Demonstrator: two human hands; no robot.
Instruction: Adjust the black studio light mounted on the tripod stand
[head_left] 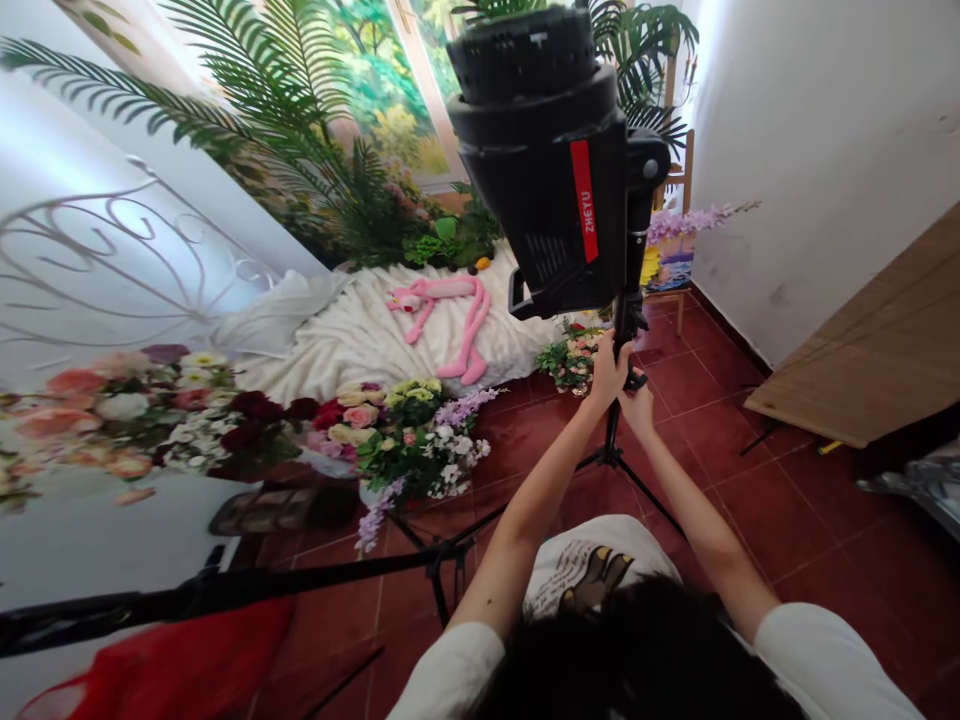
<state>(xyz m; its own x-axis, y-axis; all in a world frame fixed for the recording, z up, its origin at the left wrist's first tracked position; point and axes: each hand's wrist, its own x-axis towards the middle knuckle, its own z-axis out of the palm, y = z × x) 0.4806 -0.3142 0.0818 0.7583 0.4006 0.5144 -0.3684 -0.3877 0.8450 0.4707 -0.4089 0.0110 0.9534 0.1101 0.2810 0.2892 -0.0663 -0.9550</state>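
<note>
A black studio light [536, 190] with a red ZHEYU label sits high on a black light stand [613, 432], its round front facing up and away from me. My left hand [609, 370] is wrapped around the stand's pole just below the light. Slightly lower, my right hand [637, 405] is closed at a black clamp knob [636, 381] on the same pole. Its fingertips are partly hidden behind the knob. The stand's legs are spread on the red tiled floor.
A second black stand [442, 552] crosses the lower left near a red cloth [187, 660]. Artificial flowers [420, 435] border a white draped bed [337, 330] holding a pink plush toy [469, 320]. Palm leaves [300, 110] hang behind. A wooden board [862, 350] stands right.
</note>
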